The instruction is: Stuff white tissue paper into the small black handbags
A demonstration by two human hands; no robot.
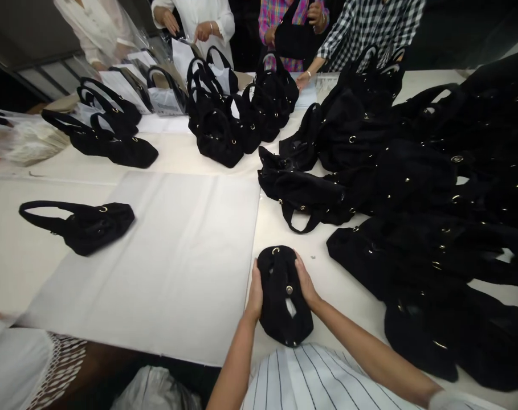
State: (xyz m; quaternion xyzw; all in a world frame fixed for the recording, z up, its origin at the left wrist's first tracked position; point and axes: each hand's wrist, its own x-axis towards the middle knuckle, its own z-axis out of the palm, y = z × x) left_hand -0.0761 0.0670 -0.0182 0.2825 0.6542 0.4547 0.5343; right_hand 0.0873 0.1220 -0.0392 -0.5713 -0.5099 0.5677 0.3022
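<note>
Between my two hands sits a small black handbag [278,313] with gold-coloured fittings, near the table's front edge and close to my striped shirt. My left hand [254,291] presses flat along the bag's left side. On its right side rests my right hand [305,283], fingers pointing away from me. A pale patch shows through the bag's opening, beside a round metal snap. The bag's underside is hidden from view.
Black handbags pile up on the right [412,188]; more stand in a cluster [224,136] at the back. A single handbag [96,228] lies left on a white sheet [168,273]. Several people stand across the table, one holding a black bag [295,40]. Another person sits at left.
</note>
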